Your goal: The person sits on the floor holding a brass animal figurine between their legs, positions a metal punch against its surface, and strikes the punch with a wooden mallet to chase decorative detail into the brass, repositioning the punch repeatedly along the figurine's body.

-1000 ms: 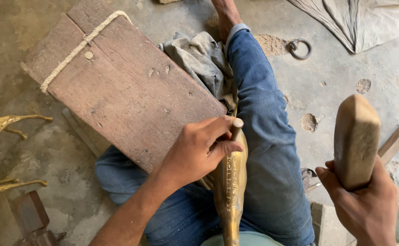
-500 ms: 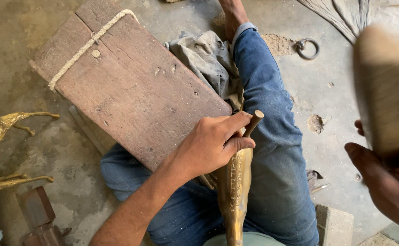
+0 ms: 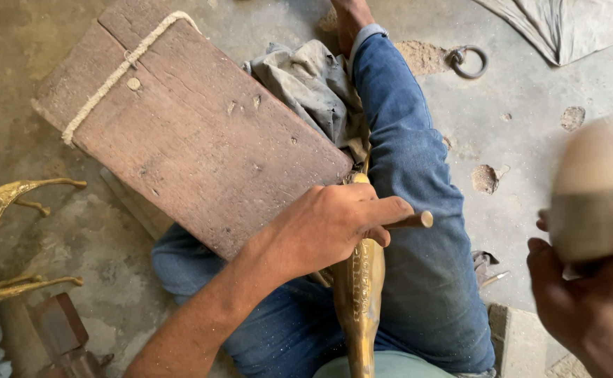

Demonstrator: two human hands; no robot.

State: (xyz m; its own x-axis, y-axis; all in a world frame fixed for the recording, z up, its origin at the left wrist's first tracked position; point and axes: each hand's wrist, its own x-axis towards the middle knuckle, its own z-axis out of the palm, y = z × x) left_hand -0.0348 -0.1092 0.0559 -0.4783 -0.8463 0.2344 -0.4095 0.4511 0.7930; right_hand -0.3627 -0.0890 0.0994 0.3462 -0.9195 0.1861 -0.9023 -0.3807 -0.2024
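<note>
Left hand [image 3: 327, 227] fingers closed round thin punch [image 3: 408, 221] on stiff, heavy-looking brass casting [image 3: 359, 294]; right hand [image 3: 593, 308] fingers wrapped round blurred wooden mallet [image 3: 593, 189].

Blurred wooden mallet [image 3: 593, 192], right hand [image 3: 593, 315] edge-cropped

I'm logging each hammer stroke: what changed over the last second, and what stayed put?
The right hand swung the wooden mallet from upright to tilted and motion-blurred at the right edge. The left hand kept its grip on the punch against the brass piece. The wooden board stayed in place.
</note>
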